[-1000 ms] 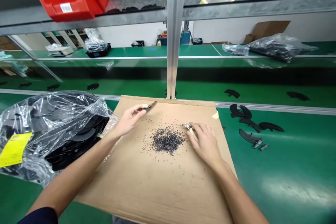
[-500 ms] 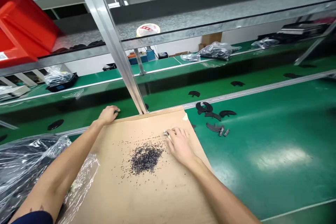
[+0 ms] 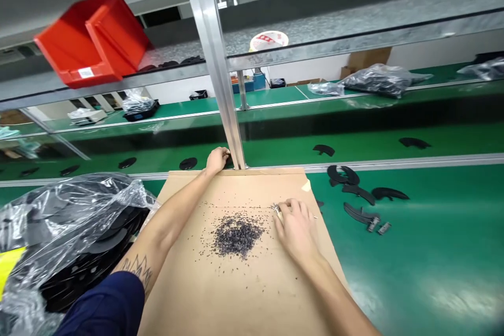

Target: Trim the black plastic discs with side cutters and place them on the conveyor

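My left hand reaches over the far edge of the cardboard sheet, beside the foot of the metal post. Its fingers are bent together by a dark piece; what they hold is too small to tell. My right hand rests on the right part of the cardboard, fingers curled round a small silvery metal tool whose tip points left. A pile of tiny black pieces lies between my forearms, with loose ones scattered around it.
Curved black parts and two small grey pieces lie right of the cardboard. Flat black parts sit on the green belt. Left is a clear plastic bag of black parts. A metal post and shelf with a red bin stand ahead.
The view has swung left, showing more of the belt and the bag. My left hand has moved closer to the post. My right hand stays on the cardboard with the metal tool.
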Tool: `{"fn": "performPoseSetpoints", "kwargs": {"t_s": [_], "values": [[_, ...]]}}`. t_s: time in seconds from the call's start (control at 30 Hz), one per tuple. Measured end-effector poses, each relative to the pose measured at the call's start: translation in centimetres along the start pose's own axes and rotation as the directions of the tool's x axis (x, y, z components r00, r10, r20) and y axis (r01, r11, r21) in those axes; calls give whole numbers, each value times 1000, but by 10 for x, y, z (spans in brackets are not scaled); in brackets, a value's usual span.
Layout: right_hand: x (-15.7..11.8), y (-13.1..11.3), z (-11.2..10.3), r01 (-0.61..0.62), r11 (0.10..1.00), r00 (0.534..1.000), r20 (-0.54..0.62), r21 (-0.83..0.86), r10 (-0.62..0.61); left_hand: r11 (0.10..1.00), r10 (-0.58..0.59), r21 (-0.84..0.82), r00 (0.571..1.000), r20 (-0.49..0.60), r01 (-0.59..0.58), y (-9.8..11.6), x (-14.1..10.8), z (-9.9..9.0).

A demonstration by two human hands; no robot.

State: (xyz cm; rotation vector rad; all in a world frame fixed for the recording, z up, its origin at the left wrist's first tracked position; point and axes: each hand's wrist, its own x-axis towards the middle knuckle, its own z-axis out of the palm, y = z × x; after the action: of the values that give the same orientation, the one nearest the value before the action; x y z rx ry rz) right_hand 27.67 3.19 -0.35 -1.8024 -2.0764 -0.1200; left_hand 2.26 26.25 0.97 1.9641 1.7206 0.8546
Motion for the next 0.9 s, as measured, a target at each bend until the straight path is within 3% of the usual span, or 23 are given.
{"fn": "performPoseSetpoints", "kwargs": {"t_s": [0.13,0.27,0.37,0.47,0.57,0.67,0.77,0.83,0.9], "values": [[2,0,0,49,998,994,-102,27,-46,987,-36,-160,991,-125,16,-5,-13,-42],[3,-10,-7,202,959,961,-227,200,-155,949,32,-310,998,-59,-49,4,-58,-68],[1,-25,-12,359,875,921,-277,325,-275,911,169,-396,980,101,-116,23,-116,-61],[-3,-38,-15,479,775,876,-269,412,-399,886,276,-443,925,263,-138,47,-174,-42],[-6,-42,-13,536,663,838,-234,523,-493,896,308,-417,887,344,-150,63,-209,-36],[-4,-41,-11,492,627,864,-248,604,-439,951,276,-242,883,380,-193,61,-216,-58],[-1,-43,-12,328,636,945,-231,699,-232,976,165,68,907,388,-207,36,-212,-100],[0,-45,-16,141,601,990,-130,787,-62,948,50,280,936,349,-155,14,-213,-130],[-1,-48,-21,-58,507,998,34,860,55,875,-53,480,971,234,-68,-8,-218,-154]]}}
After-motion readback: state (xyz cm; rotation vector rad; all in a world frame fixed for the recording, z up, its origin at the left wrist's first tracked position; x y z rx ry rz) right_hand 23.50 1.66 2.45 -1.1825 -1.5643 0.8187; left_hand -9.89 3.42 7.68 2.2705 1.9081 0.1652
